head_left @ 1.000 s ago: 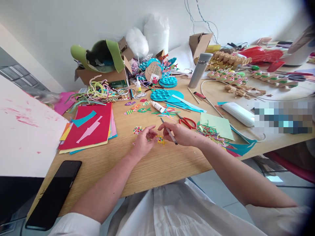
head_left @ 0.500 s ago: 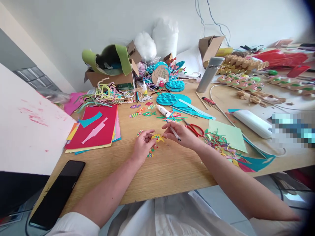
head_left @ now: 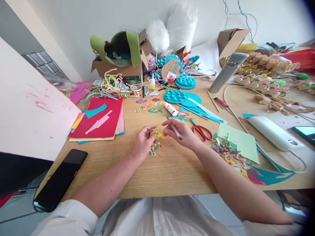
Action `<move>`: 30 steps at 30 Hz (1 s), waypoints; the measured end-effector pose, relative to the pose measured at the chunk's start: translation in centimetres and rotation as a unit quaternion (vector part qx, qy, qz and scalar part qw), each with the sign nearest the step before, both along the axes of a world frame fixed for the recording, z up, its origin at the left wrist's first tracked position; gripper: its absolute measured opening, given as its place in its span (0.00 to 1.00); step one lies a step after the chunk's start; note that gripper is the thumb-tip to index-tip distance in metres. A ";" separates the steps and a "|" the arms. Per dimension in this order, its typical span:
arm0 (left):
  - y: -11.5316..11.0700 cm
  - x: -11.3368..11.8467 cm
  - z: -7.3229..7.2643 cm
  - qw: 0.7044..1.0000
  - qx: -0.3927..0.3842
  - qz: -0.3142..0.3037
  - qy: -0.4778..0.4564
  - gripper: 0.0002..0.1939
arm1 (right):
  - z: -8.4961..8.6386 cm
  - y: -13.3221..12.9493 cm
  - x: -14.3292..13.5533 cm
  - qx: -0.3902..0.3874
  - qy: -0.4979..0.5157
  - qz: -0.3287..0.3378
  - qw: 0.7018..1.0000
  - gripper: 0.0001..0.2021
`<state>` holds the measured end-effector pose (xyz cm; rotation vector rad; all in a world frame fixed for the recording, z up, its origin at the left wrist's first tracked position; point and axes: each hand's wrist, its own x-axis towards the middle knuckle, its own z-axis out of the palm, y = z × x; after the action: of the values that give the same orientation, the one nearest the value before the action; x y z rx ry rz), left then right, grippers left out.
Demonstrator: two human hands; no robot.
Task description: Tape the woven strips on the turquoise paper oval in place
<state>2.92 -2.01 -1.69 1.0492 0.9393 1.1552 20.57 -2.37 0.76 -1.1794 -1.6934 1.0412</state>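
Note:
Between thumb and fingers, my left hand [head_left: 144, 140] pinches a small yellow paper fish [head_left: 159, 133] with coloured bits on it. My right hand [head_left: 180, 132] is closed around a white pen [head_left: 176, 132], its fingertips close to the fish's right end; whether they touch it I cannot tell. Small coloured paper dots [head_left: 154, 150] lie on the table just below the fish. Further back are several decorated paper fish [head_left: 155, 110], and a white glue bottle [head_left: 170, 109] lies on its side beside thin coloured paper strips [head_left: 183, 115].
Red-handled scissors [head_left: 203, 132] and paper scraps [head_left: 230, 152] lie to the right. A stack of coloured paper [head_left: 98, 119] and a black phone [head_left: 60, 180] are at the left. Behind stand a grey flask [head_left: 227, 73] and blue discs [head_left: 185, 82].
The camera view has shifted, so most objects appear further right or higher. My left hand still holds the yellow fish, and the pen stays in my right hand.

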 end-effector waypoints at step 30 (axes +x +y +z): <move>0.0 -0.2 -0.1 0.999 0.017 -0.028 0.025 0.20 | -1.0 -1.0 -0.3 0.000 0.040 -0.053 0.998 0.16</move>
<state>2.74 -2.03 -1.76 1.1303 0.9265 1.1066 20.26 -3.38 -0.28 -1.1994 -1.5520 1.0099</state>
